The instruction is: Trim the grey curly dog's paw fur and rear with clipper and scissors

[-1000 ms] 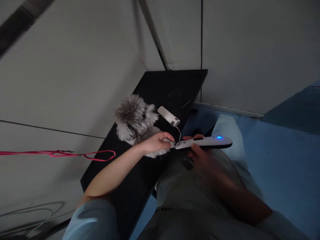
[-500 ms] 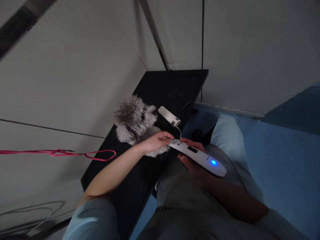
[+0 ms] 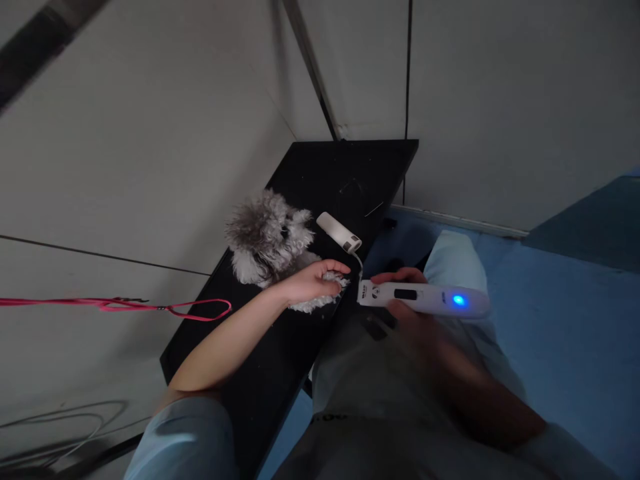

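Note:
A small grey curly-haired dog (image 3: 267,240) sits on a black table (image 3: 320,180). My left hand (image 3: 313,281) is closed round the dog's front paw (image 3: 325,297) at the table's edge. My right hand (image 3: 405,313) grips a white electric clipper (image 3: 425,298) with a blue light lit on its body. The clipper lies roughly level, its head pointing left, a short gap away from the paw.
A white cylindrical device (image 3: 339,232) with a thin cable lies on the table beside the dog. A pink leash (image 3: 115,307) stretches in from the left. Pale walls stand behind, and a blue floor (image 3: 560,300) lies to the right. My grey-clad legs fill the bottom.
The clipper first tilted down with its head at the paw, then swung back level and drew slightly right, away from the paw. My left hand has stayed on the paw.

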Demonstrator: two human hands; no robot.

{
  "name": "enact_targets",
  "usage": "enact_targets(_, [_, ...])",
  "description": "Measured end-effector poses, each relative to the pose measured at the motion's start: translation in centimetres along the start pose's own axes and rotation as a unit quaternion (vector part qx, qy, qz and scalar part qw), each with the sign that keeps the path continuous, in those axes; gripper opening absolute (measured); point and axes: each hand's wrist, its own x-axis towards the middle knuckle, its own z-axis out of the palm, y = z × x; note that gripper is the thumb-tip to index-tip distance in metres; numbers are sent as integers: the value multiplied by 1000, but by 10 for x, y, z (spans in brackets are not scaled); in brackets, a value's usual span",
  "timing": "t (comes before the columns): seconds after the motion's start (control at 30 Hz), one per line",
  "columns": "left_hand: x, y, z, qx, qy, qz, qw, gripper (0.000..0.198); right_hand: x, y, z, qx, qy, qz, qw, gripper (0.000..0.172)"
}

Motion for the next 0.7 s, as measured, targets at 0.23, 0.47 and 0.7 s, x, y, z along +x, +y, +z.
enact_targets(0.23, [3, 1, 2, -17, 56, 3, 998, 44, 13, 3, -4, -33, -8, -19, 999, 39])
enact_targets(0.47, [2, 3, 5, -43, 66, -1, 997, 35, 18, -2, -4, -10, -15, -48, 999, 34])
enact_targets(0.7, [0, 7, 6, -60, 66, -13, 996, 28, 24, -7, -2, -5, -44, -66, 997, 34])
